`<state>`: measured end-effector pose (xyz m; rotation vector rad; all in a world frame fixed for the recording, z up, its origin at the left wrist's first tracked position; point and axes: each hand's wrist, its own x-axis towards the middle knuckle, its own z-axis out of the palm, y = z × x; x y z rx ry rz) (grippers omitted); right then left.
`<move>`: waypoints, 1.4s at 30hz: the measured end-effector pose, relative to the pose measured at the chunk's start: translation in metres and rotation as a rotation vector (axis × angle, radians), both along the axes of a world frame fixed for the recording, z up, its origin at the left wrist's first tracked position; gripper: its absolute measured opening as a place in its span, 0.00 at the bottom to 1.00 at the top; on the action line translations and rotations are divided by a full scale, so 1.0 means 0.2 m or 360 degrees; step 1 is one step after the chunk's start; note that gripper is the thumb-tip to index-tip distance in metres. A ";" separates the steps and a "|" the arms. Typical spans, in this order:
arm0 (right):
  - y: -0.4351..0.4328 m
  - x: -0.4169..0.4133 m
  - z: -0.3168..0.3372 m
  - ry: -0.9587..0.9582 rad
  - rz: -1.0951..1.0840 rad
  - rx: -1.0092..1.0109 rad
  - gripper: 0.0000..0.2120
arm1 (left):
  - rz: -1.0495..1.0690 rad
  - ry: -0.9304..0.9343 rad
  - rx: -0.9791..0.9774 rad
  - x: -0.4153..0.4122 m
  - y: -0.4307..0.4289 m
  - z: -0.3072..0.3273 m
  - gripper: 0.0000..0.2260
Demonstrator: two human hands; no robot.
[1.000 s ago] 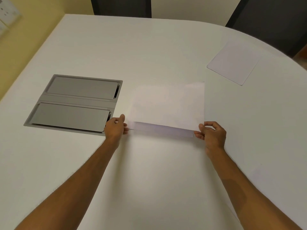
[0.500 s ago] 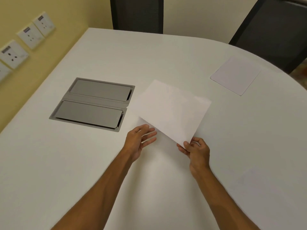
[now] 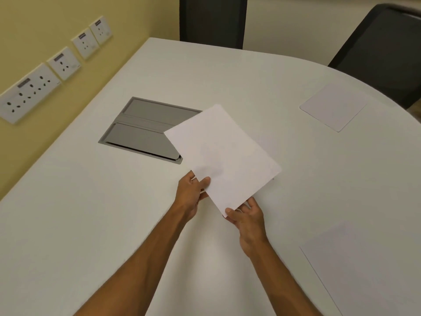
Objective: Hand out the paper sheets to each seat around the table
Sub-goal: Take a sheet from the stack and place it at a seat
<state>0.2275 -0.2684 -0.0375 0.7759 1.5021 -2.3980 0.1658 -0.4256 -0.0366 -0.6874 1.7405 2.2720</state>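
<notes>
Behind the held sheet (image 3: 222, 156), the cable hatch (image 3: 145, 131) partly hides.

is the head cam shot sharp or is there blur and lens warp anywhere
Head view: the held sheet and both hands, left and right, look fairly sharp; the wall sockets at the left edge are smeared; the table edge bows from wide-angle distortion; lighting is soft, with no glare.

Three paper sheets (image 3: 222, 156), two hands (image 3: 191, 193), two chairs (image 3: 213, 20), four wall sockets (image 3: 65, 63), one table (image 3: 91, 213), one grey cable hatch (image 3: 141, 131).
</notes>
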 end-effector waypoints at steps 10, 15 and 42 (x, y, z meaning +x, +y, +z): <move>0.08 -0.06 0.07 -0.0055 -0.0016 -0.0334 0.18 | -0.0102 0.0131 -0.0248 0.23 -0.42 0.11 0.15; 0.05 -0.12 0.08 0.0012 0.0534 -0.0033 0.19 | -0.0170 0.0120 -0.0344 0.36 -0.66 0.12 0.14; -1.29 0.19 -0.36 -0.0393 0.0641 0.0171 0.14 | 0.0998 -0.0623 0.0326 1.08 -1.73 -0.29 0.20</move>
